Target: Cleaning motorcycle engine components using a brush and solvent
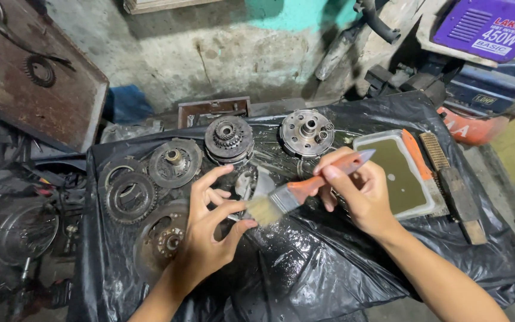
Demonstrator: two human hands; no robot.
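My right hand (pixel 359 194) grips a paintbrush (pixel 296 192) with an orange handle; its pale bristles point left and touch a small metal part (pixel 247 186) pinched by my left hand (pixel 210 223). Both hands hover over a wet black plastic sheet (pixel 305 268) spread on the work surface. Most of the small part is hidden behind my fingers and the bristles.
Several greasy clutch plates and gears (pixel 174 161) lie on the sheet at left and back, with a round hub (pixel 307 132) behind. A shallow tray of murky liquid (pixel 397 173) and a wire brush (pixel 451 185) sit at right. A purple machine (pixel 490 27) stands far right.
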